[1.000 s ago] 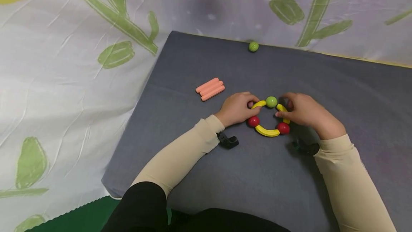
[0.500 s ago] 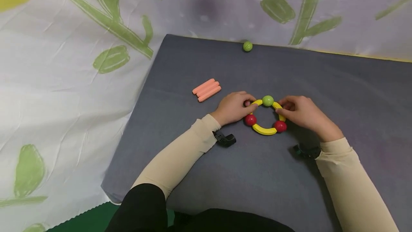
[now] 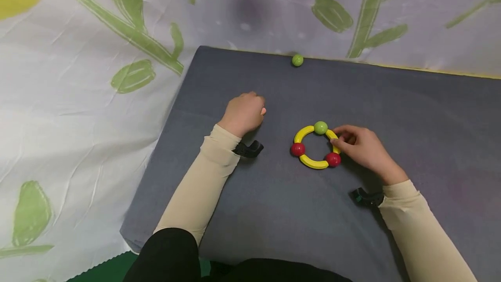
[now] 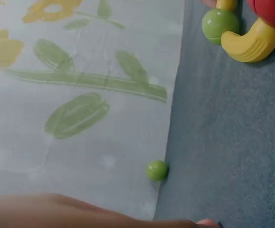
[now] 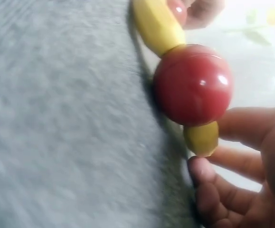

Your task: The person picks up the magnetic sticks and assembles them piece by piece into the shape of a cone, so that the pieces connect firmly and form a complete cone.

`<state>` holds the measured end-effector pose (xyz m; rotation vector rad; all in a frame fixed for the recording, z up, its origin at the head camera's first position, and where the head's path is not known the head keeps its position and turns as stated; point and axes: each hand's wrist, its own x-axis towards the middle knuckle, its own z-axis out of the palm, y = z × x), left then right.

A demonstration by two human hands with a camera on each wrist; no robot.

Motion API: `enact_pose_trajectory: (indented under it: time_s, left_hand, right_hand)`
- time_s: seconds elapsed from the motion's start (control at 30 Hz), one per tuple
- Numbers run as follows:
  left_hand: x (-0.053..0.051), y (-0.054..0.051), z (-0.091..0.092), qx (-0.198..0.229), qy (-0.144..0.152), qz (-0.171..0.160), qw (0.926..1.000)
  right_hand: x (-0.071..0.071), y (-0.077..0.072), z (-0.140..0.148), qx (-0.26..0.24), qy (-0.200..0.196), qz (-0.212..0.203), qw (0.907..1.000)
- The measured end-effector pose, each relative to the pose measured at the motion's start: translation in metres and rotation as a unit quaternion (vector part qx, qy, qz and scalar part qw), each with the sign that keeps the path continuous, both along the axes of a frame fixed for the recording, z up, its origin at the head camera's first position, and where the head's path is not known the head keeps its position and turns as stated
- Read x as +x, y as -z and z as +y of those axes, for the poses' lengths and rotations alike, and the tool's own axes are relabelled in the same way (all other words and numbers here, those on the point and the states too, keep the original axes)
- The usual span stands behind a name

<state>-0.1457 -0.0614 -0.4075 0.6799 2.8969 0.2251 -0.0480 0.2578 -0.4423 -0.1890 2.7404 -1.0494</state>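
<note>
A ring of curved yellow bars and balls lies on the grey tabletop. A green ball (image 3: 320, 128) is at its top, with one red ball (image 3: 298, 149) at the left and another red ball (image 3: 333, 159) at the lower right. My right hand (image 3: 363, 146) pinches the ring's right curved yellow bar (image 3: 332, 135) between thumb and fingers. In the right wrist view, that bar (image 5: 201, 138) shows below a red ball (image 5: 193, 84). My left hand (image 3: 243, 113) covers the pink sticks, only a pink tip (image 3: 264, 111) showing; its fingers are hidden.
A loose green ball (image 3: 297, 60) sits at the table's back edge against the printed cloth wall (image 3: 250, 8). The grey table (image 3: 250, 212) ends at the left beside more cloth. Black wrist cameras are strapped under both wrists.
My left hand has let go of the ring and moved left onto the pink sticks. My right hand has closed the gap, so its yellow bar now meets the green ball.
</note>
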Motion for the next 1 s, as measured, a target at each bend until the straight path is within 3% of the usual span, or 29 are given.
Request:
enact_pose_trajectory:
  time_s: [0.2, 0.4, 0.47, 0.57, 0.67, 0.8, 0.87, 0.93, 1.0]
  left_hand:
    - [0.002, 0.008, 0.005, -0.021, 0.009, -0.014, 0.9996]
    - [0.003, 0.012, 0.014, -0.028, 0.023, -0.059, 0.9976]
    - [0.004, 0.013, 0.018, -0.004, 0.038, -0.057, 0.9976]
    - [0.009, 0.011, 0.027, 0.072, 0.075, -0.046, 0.9934]
    - [0.015, 0.008, 0.034, 0.189, 0.120, -0.035, 0.9740]
    - [0.022, 0.003, 0.039, 0.321, 0.163, -0.027, 0.9325]
    - [0.024, 0.004, 0.041, 0.359, 0.179, -0.030, 0.9155]
    - [0.026, 0.005, 0.043, 0.374, 0.191, -0.035, 0.9069]
    - [0.027, 0.008, 0.045, 0.367, 0.196, -0.039, 0.9086]
  right_hand:
    - [0.004, 0.007, -0.007, -0.011, -0.011, 0.022, 0.9996]
    - [0.002, 0.012, -0.015, -0.025, -0.019, 0.048, 0.9983]
    - [0.002, 0.015, -0.016, -0.024, -0.021, 0.060, 0.9977]
    - [0.002, 0.018, -0.016, -0.022, -0.026, 0.085, 0.9958]
    - [0.002, 0.021, -0.015, -0.022, -0.033, 0.107, 0.9934]
    - [0.001, 0.024, -0.015, -0.027, -0.043, 0.127, 0.9906]
    - [0.000, 0.025, -0.015, -0.028, -0.048, 0.132, 0.9896]
    - [0.000, 0.025, -0.015, -0.030, -0.052, 0.136, 0.9890]
    - [0.000, 0.026, -0.015, -0.032, -0.053, 0.135, 0.9889]
